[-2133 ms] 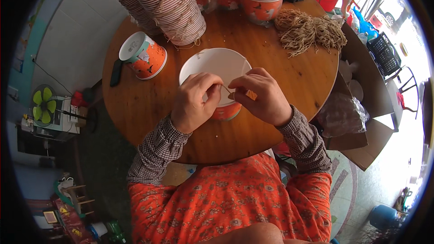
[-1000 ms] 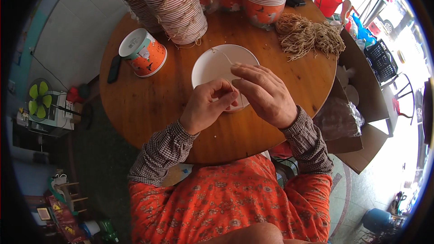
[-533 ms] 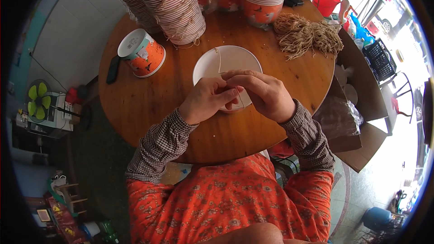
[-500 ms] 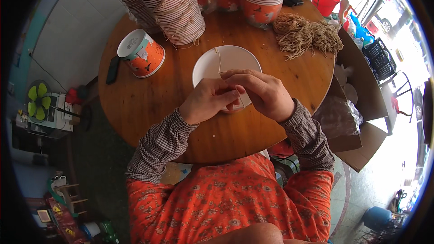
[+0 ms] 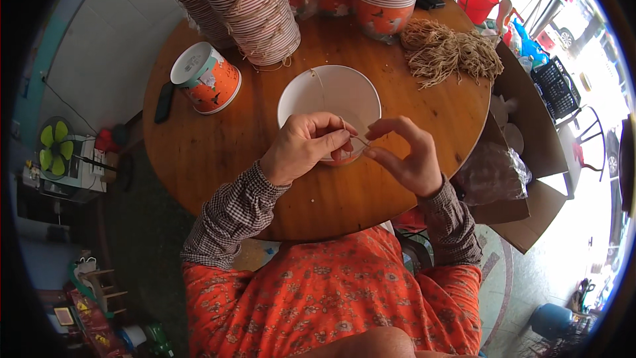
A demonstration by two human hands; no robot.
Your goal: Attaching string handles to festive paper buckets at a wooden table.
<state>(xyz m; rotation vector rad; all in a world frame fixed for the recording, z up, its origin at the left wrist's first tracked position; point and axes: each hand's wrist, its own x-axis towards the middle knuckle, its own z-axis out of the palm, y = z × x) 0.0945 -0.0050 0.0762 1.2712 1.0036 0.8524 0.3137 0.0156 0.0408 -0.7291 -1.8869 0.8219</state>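
Note:
A paper bucket (image 5: 329,86) with a white inside stands upright in front of me at the near middle of the table. Thin beige string (image 5: 320,80) hangs from its far rim and runs down inside toward my hands. Over the near rim, my left hand (image 5: 308,144) is closed, pinching the string between thumb and fingers; a short loop or end sticks out to the right of the fingertips. Close by that end is my right hand (image 5: 407,154), its thumb and forefinger spread apart around it. Whether the thumb touches the string is too small to tell.
Tall stacks of orange-and-white buckets (image 5: 268,36) crowd the table's far side. An orange bucket (image 5: 215,89) lies tipped at left, beside a dark phone (image 5: 164,103). A heap of beige strings (image 5: 450,53) rests far right. Open cardboard boxes (image 5: 523,119) stand beyond the right edge.
My right hand has drawn back to the right from over the left fingers, and its thumb and forefinger have parted. My left hand keeps its pinch. The bucket has shifted slightly left.

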